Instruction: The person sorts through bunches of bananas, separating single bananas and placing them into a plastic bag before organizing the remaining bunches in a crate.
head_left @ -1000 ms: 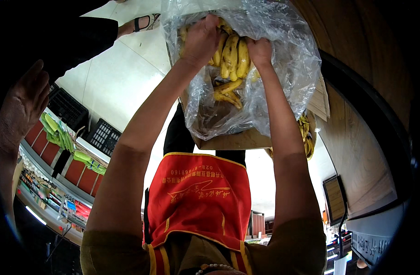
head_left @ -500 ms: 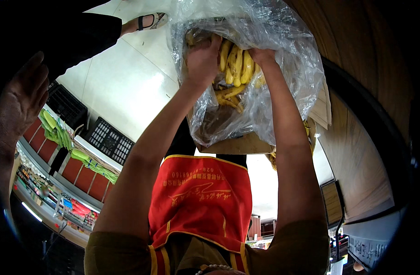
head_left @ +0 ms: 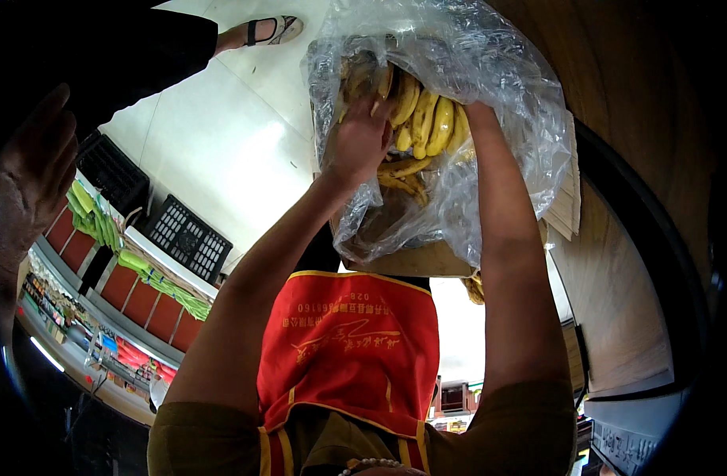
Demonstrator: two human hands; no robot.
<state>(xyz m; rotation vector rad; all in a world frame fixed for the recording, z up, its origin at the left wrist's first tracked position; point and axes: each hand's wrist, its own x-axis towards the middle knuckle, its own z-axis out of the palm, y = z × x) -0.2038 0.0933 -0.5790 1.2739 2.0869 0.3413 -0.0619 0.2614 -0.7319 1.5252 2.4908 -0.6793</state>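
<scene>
A bunch of yellow bananas (head_left: 441,127) with brown marks lies inside a clear plastic bag (head_left: 522,103) that lines a cardboard box (head_left: 415,262). Browner bananas (head_left: 403,168) lie on the near side of it. My left hand (head_left: 355,143) is at the bunch's left end, its fingers apart and against the fruit. My right hand (head_left: 480,115) reaches in at the bunch's right side; its fingers are hidden behind bananas and plastic.
A wooden counter (head_left: 625,262) curves along the right. Black crates (head_left: 191,238) and shelves with green vegetables (head_left: 94,218) stand at the left. Another person's hand (head_left: 34,174) and shoe (head_left: 276,30) show at upper left. More bananas (head_left: 474,287) show below the box.
My left hand has drawn nearer to me, and its fingers have spread. The box, bag and bananas sit slightly lower and further right in the view. My right hand stays beside the bunch.
</scene>
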